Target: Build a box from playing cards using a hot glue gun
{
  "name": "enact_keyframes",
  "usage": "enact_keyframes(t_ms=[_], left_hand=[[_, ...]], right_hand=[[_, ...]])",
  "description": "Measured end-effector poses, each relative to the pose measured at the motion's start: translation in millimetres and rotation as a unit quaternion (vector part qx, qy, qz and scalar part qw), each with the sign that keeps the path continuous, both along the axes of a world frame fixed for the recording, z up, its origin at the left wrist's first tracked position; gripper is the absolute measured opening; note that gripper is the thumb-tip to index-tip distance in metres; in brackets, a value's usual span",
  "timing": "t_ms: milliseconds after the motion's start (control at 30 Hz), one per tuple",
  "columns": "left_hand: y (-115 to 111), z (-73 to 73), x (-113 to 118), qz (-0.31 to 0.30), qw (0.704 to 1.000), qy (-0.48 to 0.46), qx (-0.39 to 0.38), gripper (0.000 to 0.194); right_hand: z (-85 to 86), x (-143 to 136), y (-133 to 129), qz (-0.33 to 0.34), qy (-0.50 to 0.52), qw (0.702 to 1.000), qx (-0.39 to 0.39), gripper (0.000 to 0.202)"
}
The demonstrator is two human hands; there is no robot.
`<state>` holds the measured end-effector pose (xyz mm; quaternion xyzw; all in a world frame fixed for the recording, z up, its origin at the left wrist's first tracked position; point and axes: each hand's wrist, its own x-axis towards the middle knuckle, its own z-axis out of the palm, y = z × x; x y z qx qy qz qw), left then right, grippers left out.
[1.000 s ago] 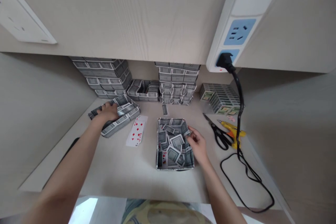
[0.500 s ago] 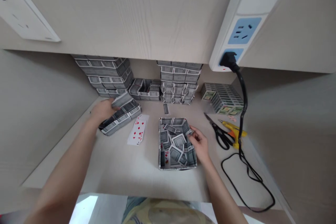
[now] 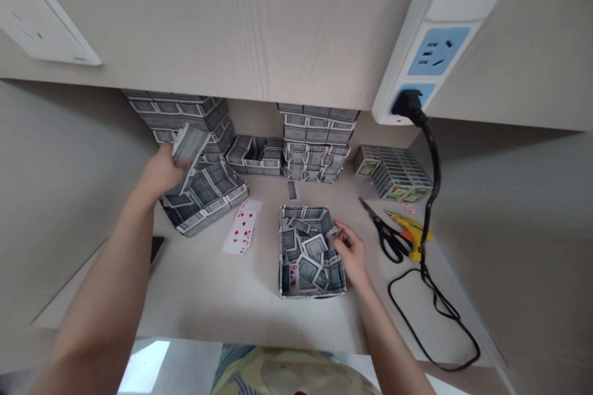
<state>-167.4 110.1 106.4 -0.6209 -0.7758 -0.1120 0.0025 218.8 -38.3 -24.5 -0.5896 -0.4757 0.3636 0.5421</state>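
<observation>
My left hand [image 3: 160,173] is closed on a grey-backed playing card piece [image 3: 191,143], seemingly folded, held up over a long box [image 3: 210,207] built of playing cards. That box stands at the left with its open top facing up. My right hand [image 3: 351,251] pinches the right wall of a second card-built box [image 3: 283,247] in the middle of the table. Loose cards [image 3: 309,268] lie jumbled inside it, mostly backs up, one queen showing its face. Between the two boxes, a few face-up diamond cards [image 3: 241,228] lie overlapped on the table.
Stacked card-built boxes [image 3: 319,129] stand at the back, with a lower one [image 3: 256,160] beside them. To the right are packed card decks [image 3: 393,173], black scissors [image 3: 393,241], a yellow glue gun [image 3: 417,234] and its looping cable [image 3: 430,355]. A power strip [image 3: 440,49] hangs above.
My left hand has risen from the left box, lifting the card piece above it and uncovering more of the interior. The right hand stays on the middle box.
</observation>
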Motion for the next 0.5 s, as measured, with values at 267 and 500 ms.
enact_keyframes(t_ms=[267,500], left_hand=[[15.8,-43.5,-6.7,-0.183,0.959,0.010,-0.216,0.052],[7.3,-66.3,2.2,-0.168,0.965,0.017,-0.199,0.049]], right_hand=[[-2.1,1.2,0.3,0.002,0.005,1.000,-0.004,0.043],[1.6,1.1,-1.2,-0.002,0.009,1.000,-0.002,0.041]])
